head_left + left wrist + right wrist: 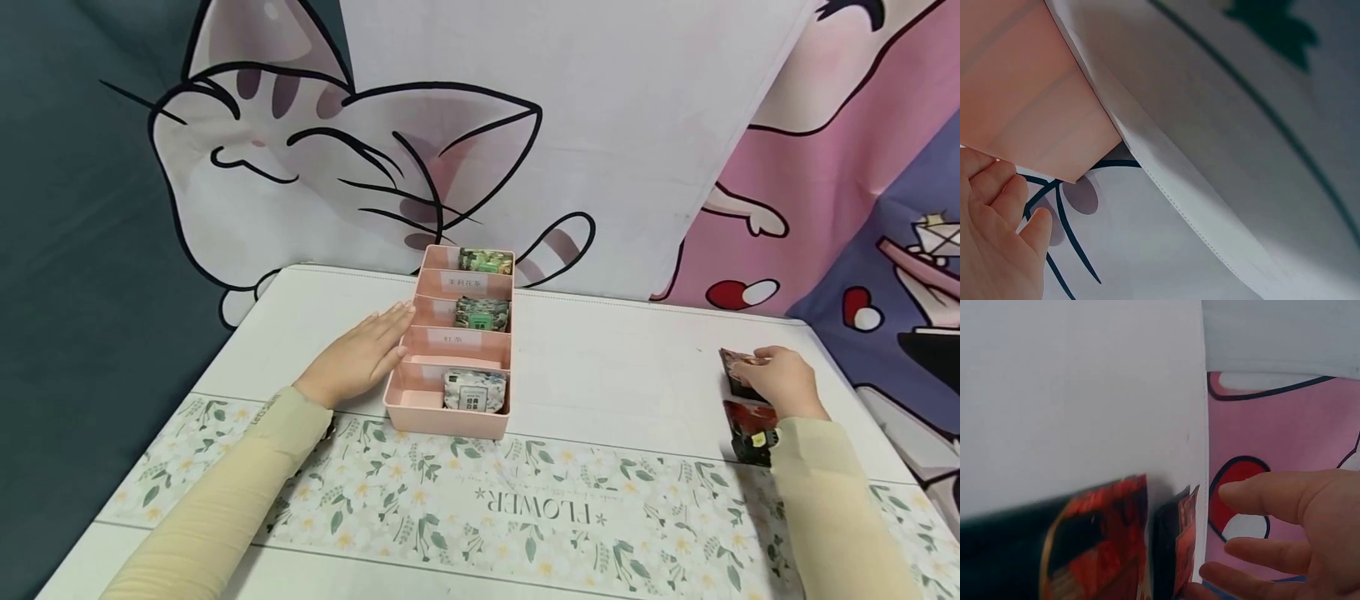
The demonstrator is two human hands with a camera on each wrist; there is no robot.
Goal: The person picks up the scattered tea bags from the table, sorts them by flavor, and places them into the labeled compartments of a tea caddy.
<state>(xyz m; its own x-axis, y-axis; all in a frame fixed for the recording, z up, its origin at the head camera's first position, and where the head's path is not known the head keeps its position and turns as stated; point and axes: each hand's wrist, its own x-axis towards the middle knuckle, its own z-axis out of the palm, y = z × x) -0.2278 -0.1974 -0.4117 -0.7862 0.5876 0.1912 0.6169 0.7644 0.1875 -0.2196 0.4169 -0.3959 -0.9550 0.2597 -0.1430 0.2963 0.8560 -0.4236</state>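
Note:
A long pink divided box [448,423] stands on the table, with paper labels on its dividers. My left hand [360,354] lies along the box's left side, fingers extended and fingertips at its rim. The left wrist view shows those fingers beside the pink wall [1041,106]. At the far right, my right hand [783,383] is over a dark red tea packet [735,379], fingers at its edge. In the right wrist view its fingers [1266,494] are spread and loosely bent beside that packet. A second red and black tea packet [750,425] lies nearer me, partly covered by the right sleeve.
Inside the box are a green-yellow packet [486,261] at the back, a dark green packet [482,314] in the middle and a white packet [474,392] at the front. A floral strip [525,508] crosses the white tabletop [600,367]. Cartoon cloth [637,125] hangs behind.

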